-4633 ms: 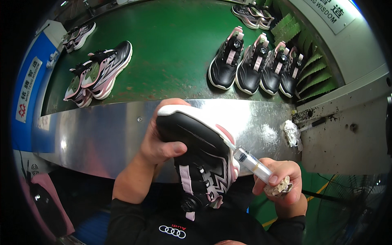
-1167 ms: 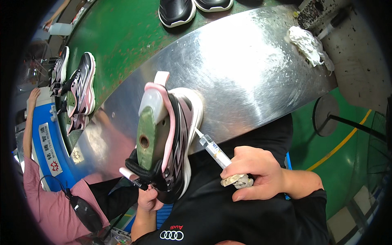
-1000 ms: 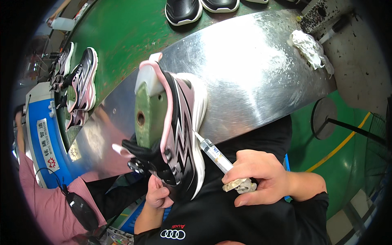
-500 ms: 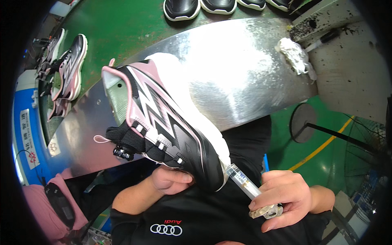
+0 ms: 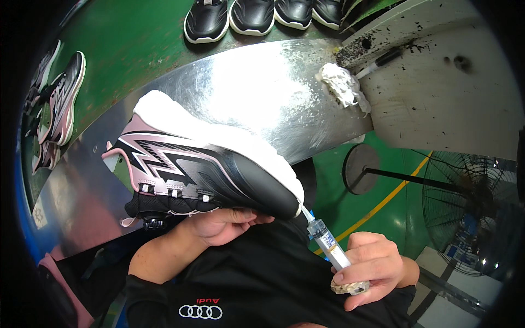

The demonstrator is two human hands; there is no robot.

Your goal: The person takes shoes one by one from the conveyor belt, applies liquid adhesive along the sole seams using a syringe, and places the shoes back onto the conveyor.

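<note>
A pink, black and grey sneaker [image 5: 202, 169] with a thick white sole [image 5: 219, 134] lies tilted on its side, sole edge upward and toe to the right. My left hand [image 5: 224, 225] grips it from below near the forefoot; some fingers are hidden behind the shoe. In my right hand [image 5: 372, 268] is a clear plastic syringe [image 5: 328, 241], fingers wrapped round its barrel and plunger end. A yellowish, crumpled wrapping covers that end. The thin tip touches or nearly touches the seam between upper and sole at the toe.
Under the shoe is a shiny metal plate [image 5: 295, 109]. A crumpled white wad [image 5: 343, 85] and a marker-like pen [image 5: 378, 63] lie at its right end. Several black shoes [image 5: 251, 16] line the far side; more pink-black shoes [image 5: 65, 98] stand left. A fan [image 5: 465, 202] is at right.
The shoe has rolled so its sole faces up more and its toe points further right. My left hand has shifted along under it; the syringe tip stays at the toe. The whole view has shifted.
</note>
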